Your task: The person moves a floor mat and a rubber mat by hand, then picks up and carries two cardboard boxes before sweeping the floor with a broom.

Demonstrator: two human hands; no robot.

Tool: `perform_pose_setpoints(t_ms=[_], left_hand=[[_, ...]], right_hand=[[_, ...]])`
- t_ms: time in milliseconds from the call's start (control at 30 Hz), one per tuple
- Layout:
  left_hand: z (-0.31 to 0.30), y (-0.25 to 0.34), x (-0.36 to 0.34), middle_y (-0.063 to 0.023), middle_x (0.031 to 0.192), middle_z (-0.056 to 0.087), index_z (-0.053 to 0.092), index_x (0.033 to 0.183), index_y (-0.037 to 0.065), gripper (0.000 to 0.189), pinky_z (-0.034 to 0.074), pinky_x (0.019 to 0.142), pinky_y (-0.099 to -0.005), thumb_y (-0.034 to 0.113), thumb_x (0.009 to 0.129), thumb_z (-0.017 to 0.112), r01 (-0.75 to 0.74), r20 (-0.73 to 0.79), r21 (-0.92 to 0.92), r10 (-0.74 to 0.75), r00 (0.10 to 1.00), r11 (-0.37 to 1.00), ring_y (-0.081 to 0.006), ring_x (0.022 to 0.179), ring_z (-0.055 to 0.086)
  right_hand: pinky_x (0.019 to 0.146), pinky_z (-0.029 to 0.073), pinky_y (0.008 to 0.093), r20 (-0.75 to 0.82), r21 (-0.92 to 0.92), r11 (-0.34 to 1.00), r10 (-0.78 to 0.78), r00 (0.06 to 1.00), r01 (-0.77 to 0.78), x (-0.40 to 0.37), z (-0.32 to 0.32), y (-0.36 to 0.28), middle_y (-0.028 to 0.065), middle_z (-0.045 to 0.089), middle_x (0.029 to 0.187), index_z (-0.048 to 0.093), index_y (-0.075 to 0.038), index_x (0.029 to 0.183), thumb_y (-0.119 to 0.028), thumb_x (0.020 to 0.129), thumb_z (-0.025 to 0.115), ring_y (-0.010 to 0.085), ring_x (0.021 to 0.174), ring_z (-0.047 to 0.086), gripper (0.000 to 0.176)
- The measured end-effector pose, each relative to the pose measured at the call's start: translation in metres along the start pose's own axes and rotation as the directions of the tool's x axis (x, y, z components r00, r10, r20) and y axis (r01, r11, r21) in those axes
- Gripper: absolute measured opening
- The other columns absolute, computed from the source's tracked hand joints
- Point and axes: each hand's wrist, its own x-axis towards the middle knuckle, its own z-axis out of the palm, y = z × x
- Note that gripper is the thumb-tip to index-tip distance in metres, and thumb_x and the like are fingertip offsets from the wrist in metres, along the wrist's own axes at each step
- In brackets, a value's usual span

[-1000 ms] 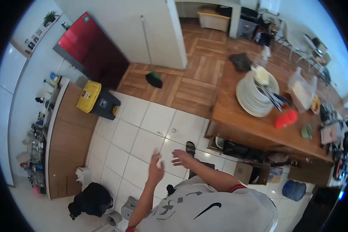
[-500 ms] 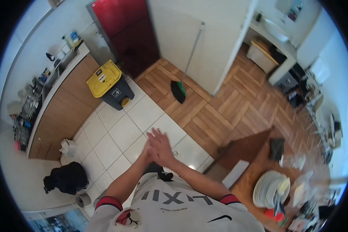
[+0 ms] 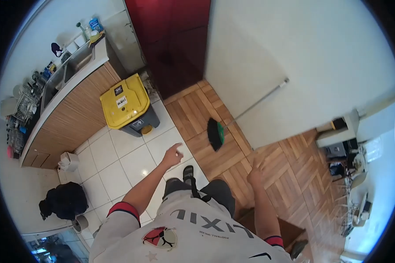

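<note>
My left hand (image 3: 172,157) is held out over the white floor tiles, fingers partly bent and apart, with nothing in it. Over the wood-pattern floor, my right hand (image 3: 254,174) reaches forward, its fingers stretched out and slightly blurred; it is empty too. Ahead of both hands is a broom (image 3: 216,134) with dark bristles and a green part on its head. Its pale handle leans against the white wall. Neither hand touches the broom.
A grey bin with a yellow lid (image 3: 125,101) stands beside the sink counter (image 3: 70,103). A dark red door or cabinet (image 3: 171,48) is behind it. A black bag-like object (image 3: 66,200) lies at left. A brown surface (image 3: 289,230) is near my right forearm.
My hands were together and have moved apart, the right one to the right. My view has shifted closer to the broom and bin, and the table with stacked plates has left view.
</note>
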Motion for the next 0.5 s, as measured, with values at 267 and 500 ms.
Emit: perform_pose_setpoints(t_ms=[267, 500], left_hand=[[-0.072, -0.224, -0.038, -0.0241, 0.088, 0.056, 0.012, 0.131, 0.005, 0.093, 0.050, 0.063, -0.0389, 0.018, 0.059, 0.069, 0.470, -0.567, 0.284, -0.249, 0.785, 0.836, -0.0325, 0.066, 0.060], [-0.018, -0.095, -0.189, -0.0138, 0.088, 0.051, 0.020, 0.130, 0.006, 0.070, 0.047, 0.044, -0.0299, 0.013, 0.072, 0.058, 0.588, -0.378, -0.708, -0.913, 0.154, 0.392, -0.0179, 0.048, 0.050]], right_hand=[[0.100, 0.011, 0.0531, -0.074, -0.575, 0.742, -0.466, 0.882, 0.345, 0.311, -0.059, -0.058, 0.0239, 0.022, 0.133, 0.037, -0.006, 0.125, -0.015, 0.081, 0.037, 0.0440, 0.122, 0.018, 0.045], [0.091, 0.027, 0.0494, 0.327, -0.699, 0.488, -0.431, 0.841, 0.523, 0.484, -0.030, 0.003, 0.0155, 0.056, 0.097, 0.055, -0.004, 0.093, -0.015, 0.080, 0.041, 0.0324, 0.102, 0.047, 0.022]])
